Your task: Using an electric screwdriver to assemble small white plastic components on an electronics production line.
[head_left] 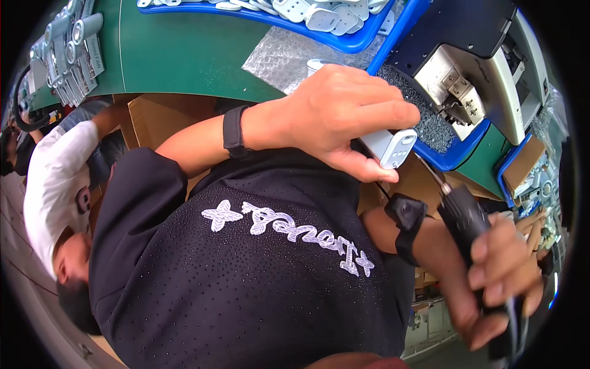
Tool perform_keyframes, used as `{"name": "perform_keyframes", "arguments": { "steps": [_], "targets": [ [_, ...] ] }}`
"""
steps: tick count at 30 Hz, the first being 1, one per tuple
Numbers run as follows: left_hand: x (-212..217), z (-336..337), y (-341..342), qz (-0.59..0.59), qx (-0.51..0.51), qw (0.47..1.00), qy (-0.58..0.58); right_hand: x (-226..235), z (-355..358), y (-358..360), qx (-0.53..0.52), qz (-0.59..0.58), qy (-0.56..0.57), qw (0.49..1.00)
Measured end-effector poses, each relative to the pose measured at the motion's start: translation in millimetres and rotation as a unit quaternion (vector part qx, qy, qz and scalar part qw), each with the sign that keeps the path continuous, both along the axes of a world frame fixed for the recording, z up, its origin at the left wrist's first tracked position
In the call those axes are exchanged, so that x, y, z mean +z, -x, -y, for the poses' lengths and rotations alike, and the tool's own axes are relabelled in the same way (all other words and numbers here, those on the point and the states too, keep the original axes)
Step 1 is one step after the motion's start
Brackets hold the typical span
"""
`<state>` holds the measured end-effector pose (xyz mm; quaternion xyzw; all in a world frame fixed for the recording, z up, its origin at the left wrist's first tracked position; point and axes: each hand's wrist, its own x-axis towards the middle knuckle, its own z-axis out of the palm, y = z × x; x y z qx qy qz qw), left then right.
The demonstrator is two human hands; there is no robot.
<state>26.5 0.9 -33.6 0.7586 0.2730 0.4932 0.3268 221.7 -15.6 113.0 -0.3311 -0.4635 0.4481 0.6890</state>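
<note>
A pale, elongated plastic housing [398, 149] is gripped in my left hand [350, 117], fingers wrapped over it and thumb underneath. Its end face, with small holes and a slot, points right; most of its body is hidden by my hand. My right hand [501, 277] is closed around a black electric screwdriver [464, 212]. The thin bit [430, 169] points up and left, close to the housing's end face but seemingly apart from it. Beyond the housing, a blue tray holds many small dark screws [424, 104].
A blue tray [353, 43] of pale plastic plates lies on the green table [184, 49], beside bubble wrap [276, 58]. A black and metal machine [458, 80] stands at the screws. Grey-white parts [70, 49] lie far left. At left sits another person in white [58, 166].
</note>
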Motion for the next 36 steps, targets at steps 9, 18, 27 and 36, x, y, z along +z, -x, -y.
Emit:
{"name": "perform_keyframes", "arguments": {
  "steps": [9, 18, 27, 36],
  "targets": [
    [1, 1, 2, -0.020, -0.009, 1.000, 0.017, 16, -1, -5, 0.190, 0.044, -0.020, 0.981],
    [4, 1, -3, -0.035, -0.001, 0.999, 0.011, -12, -9, 10, 0.106, -0.040, -0.040, 0.993],
    [3, 0, -12, -0.052, 0.045, 0.998, 0.005, -13, -14, 3, 0.088, -0.039, -0.040, 0.995],
    [2, 0, -12, -0.036, 0.039, 0.999, 0.008, -47, -52, 0, -0.133, 0.109, 0.052, 0.984]
  ]
}}
